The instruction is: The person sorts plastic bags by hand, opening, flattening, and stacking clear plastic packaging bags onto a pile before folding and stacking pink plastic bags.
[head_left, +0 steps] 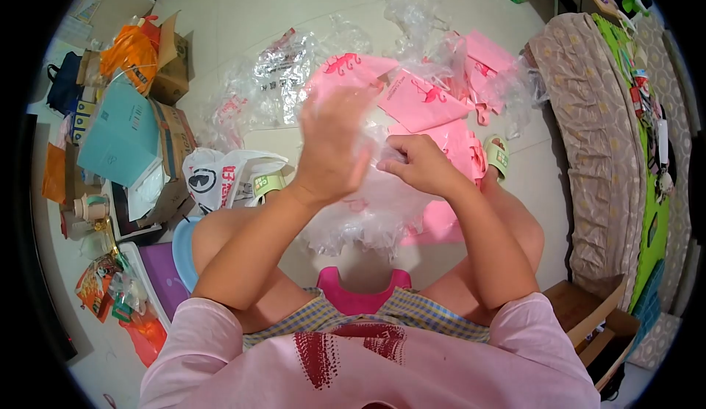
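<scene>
While the head camera looks down past the knees, the open brown cardboard box [170, 60] at upper left holds a crumpled orange plastic bag [129, 50]; a teal flat box [118, 133] lies on a second brown carton beside it. A white printed plastic shopping bag [220, 177] sits near the left knee, contents not visible.

The clear crinkled plastic wrapper [371, 214] hangs between the knees, above the pink plastic stool [358, 297]. It is transparent and creased, and pink shows through its lower right part. The left hand [334, 148] is raised with fingers spread wide and palm against the film's upper part; motion blur hides whether it grips. The right hand [419, 163] is curled closed, pinching the film's top edge.

Beyond the hands, flat pink printed paper bags [430, 100] lie scattered on the tile floor among loose clear plastic sleeves [283, 71]. A green sandal [498, 155] lies beside them, with a brown patterned mattress [599, 144] at right.
</scene>
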